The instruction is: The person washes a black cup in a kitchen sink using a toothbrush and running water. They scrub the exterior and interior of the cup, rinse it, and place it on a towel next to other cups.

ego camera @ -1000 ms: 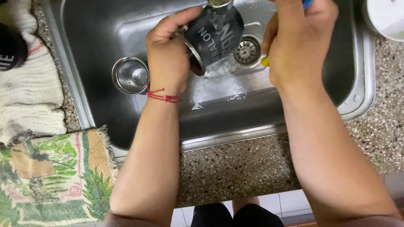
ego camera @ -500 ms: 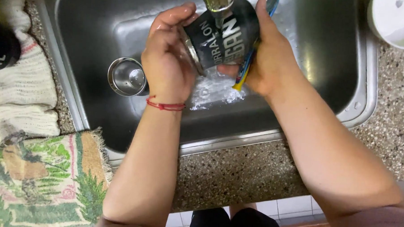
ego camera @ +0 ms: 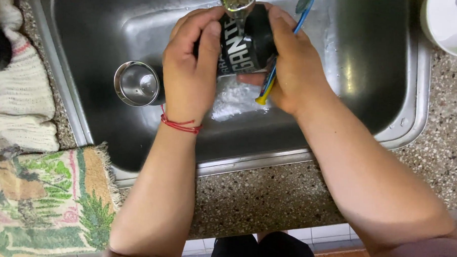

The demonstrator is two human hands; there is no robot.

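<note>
Stainless steel fills the upper half of the frame: a deep, smooth sink (ego camera: 372, 72) with rounded corners and a wet sheen on its floor. At top centre a black cylindrical mug (ego camera: 244, 48) with white lettering is held sideways under the chrome tap (ego camera: 236, 2). The left hand (ego camera: 190, 71) is closed around the mug's left side, fingers over the top, a red string bracelet (ego camera: 180, 125) on the wrist. The right hand (ego camera: 291, 65) is wrapped around the mug's right side and also pins a thin brush (ego camera: 284, 49) with a blue and yellow handle against it. Left of the left hand, a small round steel cup (ego camera: 136, 83) lies on its side on the sink floor, its mouth facing up at the camera. Speckled granite surface (ego camera: 266, 195) borders the sink at the bottom and right. A woven, fringed mat (ego camera: 38, 198) with green leaf patterns sits at lower left, a ribbed white cloth (ego camera: 17, 101) above it. A white round container (ego camera: 447, 24) shows at upper right.
</note>
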